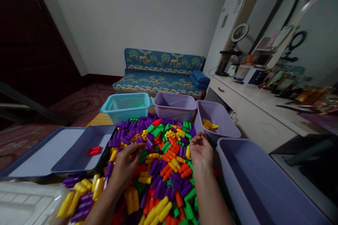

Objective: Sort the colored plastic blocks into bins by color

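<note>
A big heap of plastic tube pieces (158,161) in purple, yellow, green, orange and red lies in front of me. My left hand (126,164) rests on the heap with its fingers curled down into the pieces near a green one; what it grips is hidden. My right hand (200,149) hovers over the heap's right edge, fingers loosely curled, beside a lilac bin (224,126) that holds a few yellow pieces (209,124). A grey-blue tray (79,147) to the left holds one red piece (94,151).
A teal bin (125,107) with a green piece and a lilac bin (174,105) stand behind the heap. A large lilac bin (258,186) is at the right front, a white crate (29,202) at the left front. A blue sofa (161,74) and white counter (264,102) lie beyond.
</note>
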A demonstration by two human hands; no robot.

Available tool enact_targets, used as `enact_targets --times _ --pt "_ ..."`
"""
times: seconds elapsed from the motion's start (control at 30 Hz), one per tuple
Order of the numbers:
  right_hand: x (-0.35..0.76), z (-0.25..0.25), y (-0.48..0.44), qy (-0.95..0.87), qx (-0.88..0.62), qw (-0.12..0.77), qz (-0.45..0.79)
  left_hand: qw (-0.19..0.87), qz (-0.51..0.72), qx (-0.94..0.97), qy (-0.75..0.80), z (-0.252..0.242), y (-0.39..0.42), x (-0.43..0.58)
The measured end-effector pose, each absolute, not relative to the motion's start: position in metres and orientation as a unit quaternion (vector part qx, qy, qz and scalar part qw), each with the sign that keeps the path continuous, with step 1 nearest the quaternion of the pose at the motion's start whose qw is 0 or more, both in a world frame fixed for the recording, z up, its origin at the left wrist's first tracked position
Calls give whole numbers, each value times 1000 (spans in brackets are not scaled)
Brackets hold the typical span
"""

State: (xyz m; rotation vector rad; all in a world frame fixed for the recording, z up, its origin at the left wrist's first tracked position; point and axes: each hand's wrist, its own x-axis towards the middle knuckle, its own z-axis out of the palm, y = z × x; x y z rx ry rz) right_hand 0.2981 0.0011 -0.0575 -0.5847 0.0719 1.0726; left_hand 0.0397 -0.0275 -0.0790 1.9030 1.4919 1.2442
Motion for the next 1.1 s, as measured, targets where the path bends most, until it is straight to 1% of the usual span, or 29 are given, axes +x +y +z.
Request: enact_targets --times 0.3,0.37,0.43,0.53,0.6,0.67,0.77,0.83,0.97,1.1 --pt "285 -42 -3 -1 -296 775 559 210 441 683 543 -75 -31 41" --pt "277 -40 -6 -53 -319 752 574 207 443 684 541 -74 -32 41" --pt "269 -38 -9 -158 -362 722 568 196 448 687 537 -72 -32 40" --pt "259 -37 -14 -349 -432 651 517 161 451 695 536 -67 -33 36" --pt "255 -37 -17 -449 -465 597 476 134 432 708 543 -63 -34 31" --pt "251 -38 -19 -529 -489 543 431 117 382 730 555 -60 -35 27" --pt "243 -41 -23 -626 -514 453 373 119 295 760 568 -60 -35 22" --pt "236 -44 -27 -678 -518 395 340 122 265 771 566 -62 -36 20" --pt "221 -51 -34 -755 -485 339 282 111 249 791 548 -65 -37 23" --pt "212 -58 -37 -778 -476 309 270 95 239 786 562 -65 -38 29"
